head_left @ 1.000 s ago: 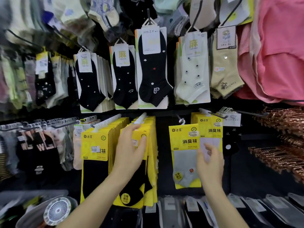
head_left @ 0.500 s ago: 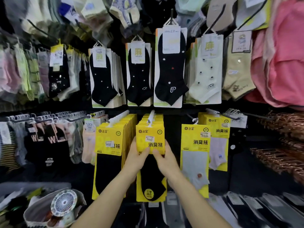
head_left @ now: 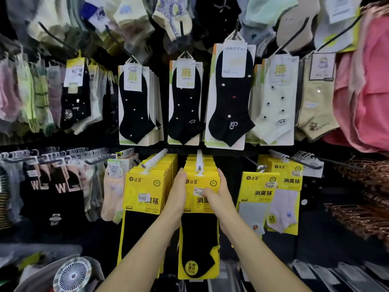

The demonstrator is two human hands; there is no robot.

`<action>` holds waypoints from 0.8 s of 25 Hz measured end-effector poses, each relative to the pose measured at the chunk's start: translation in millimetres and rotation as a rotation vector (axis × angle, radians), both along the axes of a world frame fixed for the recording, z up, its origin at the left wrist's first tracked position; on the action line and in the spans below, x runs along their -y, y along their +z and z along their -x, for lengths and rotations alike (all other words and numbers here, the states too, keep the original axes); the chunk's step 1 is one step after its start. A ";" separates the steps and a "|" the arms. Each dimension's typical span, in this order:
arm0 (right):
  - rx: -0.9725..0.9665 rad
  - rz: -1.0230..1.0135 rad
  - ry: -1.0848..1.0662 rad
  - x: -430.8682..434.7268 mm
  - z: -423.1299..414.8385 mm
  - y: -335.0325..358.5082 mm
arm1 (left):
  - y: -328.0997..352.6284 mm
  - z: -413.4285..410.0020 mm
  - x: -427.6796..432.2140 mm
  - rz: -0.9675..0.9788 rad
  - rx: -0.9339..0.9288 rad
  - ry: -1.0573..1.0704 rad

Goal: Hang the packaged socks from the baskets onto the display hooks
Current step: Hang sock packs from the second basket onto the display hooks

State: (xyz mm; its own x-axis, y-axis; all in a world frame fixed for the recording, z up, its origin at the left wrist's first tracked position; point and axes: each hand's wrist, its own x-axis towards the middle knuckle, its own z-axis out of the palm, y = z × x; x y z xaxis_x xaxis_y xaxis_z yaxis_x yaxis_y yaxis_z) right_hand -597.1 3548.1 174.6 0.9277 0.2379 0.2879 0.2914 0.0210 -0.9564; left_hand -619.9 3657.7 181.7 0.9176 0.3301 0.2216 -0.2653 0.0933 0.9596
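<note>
A thick stack of yellow sock packs (head_left: 199, 239) with black socks hangs on a white display hook (head_left: 199, 163) at the centre. My left hand (head_left: 179, 192) holds the stack's left edge, fingers behind it. My right hand (head_left: 219, 192) grips the right edge, its thumb lying across the front card near the barcode label. A second stack of the same yellow packs (head_left: 145, 199) hangs on the hook to the left. Yellow packs with grey and white socks (head_left: 271, 201) hang to the right.
Carded black and pale socks (head_left: 229, 98) fill the row above. Dark socks on hooks (head_left: 52, 186) crowd the left, pink garments (head_left: 366, 91) the upper right, copper hangers (head_left: 362, 203) the right. A small white fan (head_left: 72, 275) lies in a basket at the lower left.
My right hand came over from the grey-sock pack to the centre stack. Both hands then slid up its sides from below the yellow card to the card's upper half.
</note>
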 end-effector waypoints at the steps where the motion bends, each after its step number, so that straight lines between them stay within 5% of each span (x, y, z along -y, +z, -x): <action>1: -0.009 -0.021 0.000 0.6 -3.9 0.1 | 0.1 -1.1 -1.9 0.033 0.009 -0.005; 6: -0.211 -0.199 0.056 3.0 -15.6 15.2 | 8.9 -11.9 -5.2 0.147 -0.028 -0.004; 20: -0.343 -0.141 0.027 2.8 -6.8 -64.1 | -77.9 13.9 -3.6 0.261 -0.147 -0.040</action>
